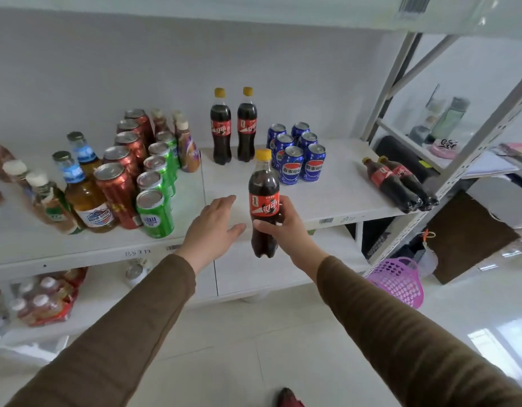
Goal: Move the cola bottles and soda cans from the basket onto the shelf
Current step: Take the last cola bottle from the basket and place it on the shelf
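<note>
My right hand (286, 227) grips a cola bottle (263, 195) with a yellow cap and red label, held upright just in front of the white shelf (336, 198). My left hand (212, 227) hovers beside it with fingers straight, holding nothing. Two matching cola bottles (233, 127) stand at the back of the shelf. Several blue soda cans (298, 154) stand in a cluster to their right. The purple basket (398, 280) sits on the floor at the right, below the shelf.
Red cans (121, 177), green cans (155, 212) and glass drink bottles (86, 195) fill the shelf's left half. Two small cola bottles (400, 183) lie at the right end. A metal upright (465, 168) frames the shelf. Packaged drinks (45, 298) sit on the lower shelf.
</note>
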`<state>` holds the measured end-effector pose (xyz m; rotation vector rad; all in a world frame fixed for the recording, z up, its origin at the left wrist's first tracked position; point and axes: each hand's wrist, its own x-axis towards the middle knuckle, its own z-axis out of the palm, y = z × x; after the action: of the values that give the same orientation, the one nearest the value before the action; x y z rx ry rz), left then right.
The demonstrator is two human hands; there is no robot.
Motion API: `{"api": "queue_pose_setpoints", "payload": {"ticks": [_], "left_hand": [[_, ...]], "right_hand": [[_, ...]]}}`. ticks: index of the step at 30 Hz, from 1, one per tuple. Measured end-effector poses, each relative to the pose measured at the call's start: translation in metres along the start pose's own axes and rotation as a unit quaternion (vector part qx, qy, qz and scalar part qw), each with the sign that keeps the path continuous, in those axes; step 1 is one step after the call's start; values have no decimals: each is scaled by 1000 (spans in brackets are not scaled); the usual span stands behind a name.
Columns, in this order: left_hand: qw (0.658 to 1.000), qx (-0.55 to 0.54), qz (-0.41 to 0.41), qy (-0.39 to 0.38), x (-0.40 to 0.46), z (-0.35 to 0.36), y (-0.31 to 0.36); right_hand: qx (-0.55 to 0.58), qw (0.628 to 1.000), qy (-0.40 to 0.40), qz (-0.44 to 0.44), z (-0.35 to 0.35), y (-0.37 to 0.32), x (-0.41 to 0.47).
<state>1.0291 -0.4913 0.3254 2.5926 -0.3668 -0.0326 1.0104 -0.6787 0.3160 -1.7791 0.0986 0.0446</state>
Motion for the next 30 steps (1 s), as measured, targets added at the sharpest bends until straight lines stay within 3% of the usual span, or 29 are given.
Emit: {"api": "queue_pose_setpoints", "payload": {"ticks": [16,30], "left_hand": [[994,22,-96,52,162,-9,-17],[989,2,-136,57,195,-11,-53]], "right_hand": [[-5,990,-125,-64,-2,-17,222],[-8,988,-131,-81,42,-22,283]]}}
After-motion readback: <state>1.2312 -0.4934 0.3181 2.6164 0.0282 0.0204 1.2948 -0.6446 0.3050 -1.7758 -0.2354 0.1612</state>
